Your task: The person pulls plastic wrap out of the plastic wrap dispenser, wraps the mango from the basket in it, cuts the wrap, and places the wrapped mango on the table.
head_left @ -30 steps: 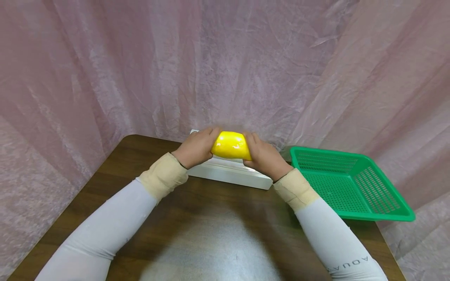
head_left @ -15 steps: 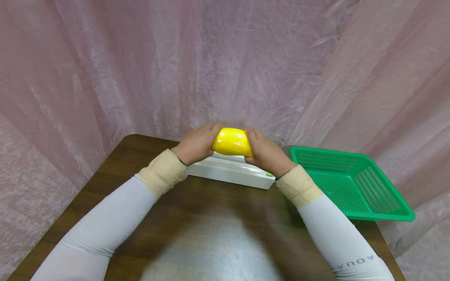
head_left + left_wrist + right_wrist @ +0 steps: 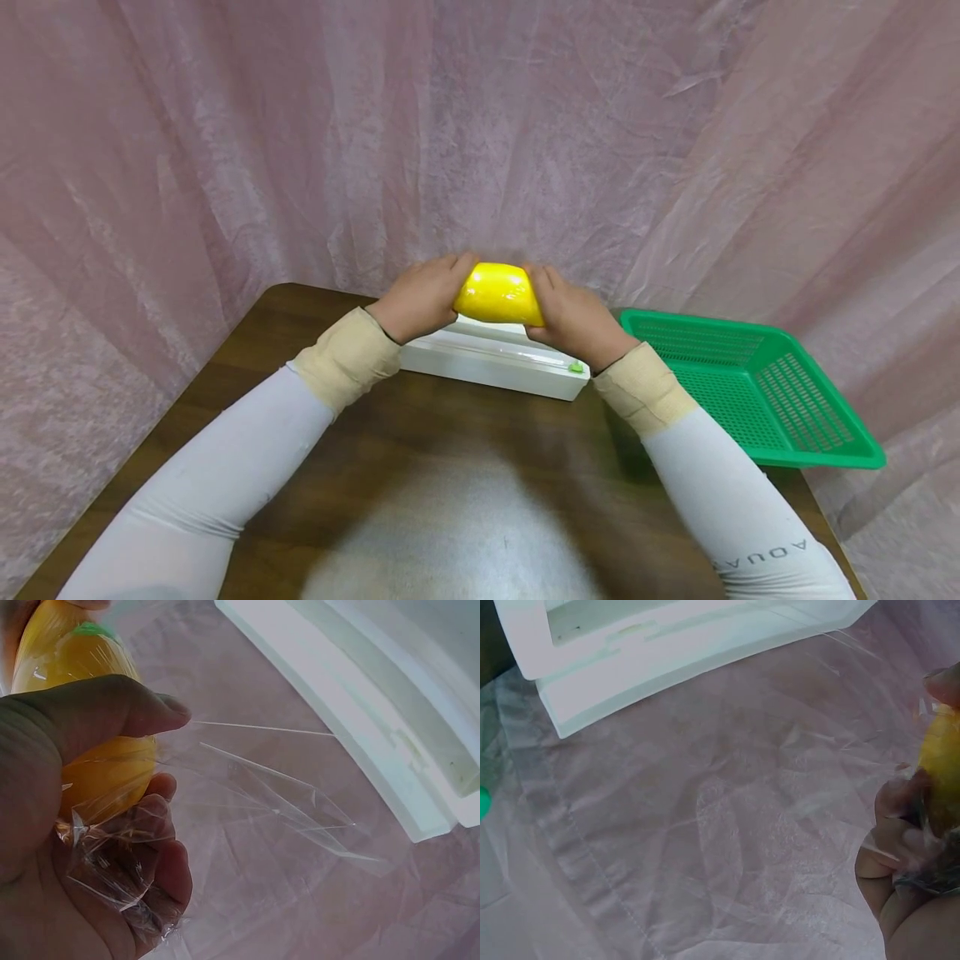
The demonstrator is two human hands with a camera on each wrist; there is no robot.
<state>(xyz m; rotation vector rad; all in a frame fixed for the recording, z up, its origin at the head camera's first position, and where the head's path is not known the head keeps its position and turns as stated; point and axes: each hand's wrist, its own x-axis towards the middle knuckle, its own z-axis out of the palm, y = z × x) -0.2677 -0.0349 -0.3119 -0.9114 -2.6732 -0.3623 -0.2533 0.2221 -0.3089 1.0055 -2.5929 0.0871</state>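
Note:
A smooth yellow fruit-shaped thing (image 3: 499, 293), wrapped in clear film, is held up between both hands. My left hand (image 3: 422, 297) grips its left end, and my right hand (image 3: 573, 319) grips its right end. A small green patch shows on its surface in the left wrist view. Crumpled cling film (image 3: 124, 877) bunches in the left palm, and a loose sheet of it stretches from the fingers toward the white box. That box, a cling film dispenser (image 3: 487, 368) with a green slider (image 3: 576, 367), sits on the table below and partly behind the hands.
A green plastic basket (image 3: 750, 458) stands at the table's right side, beyond my right forearm. The brown wooden table (image 3: 450, 517) spreads out in front. A pink curtain (image 3: 480, 133) hangs close behind the table's far edge.
Both hands have risen slightly with the yellow thing, away from me. The right hand has shifted a little to the right, uncovering the dispenser's green slider.

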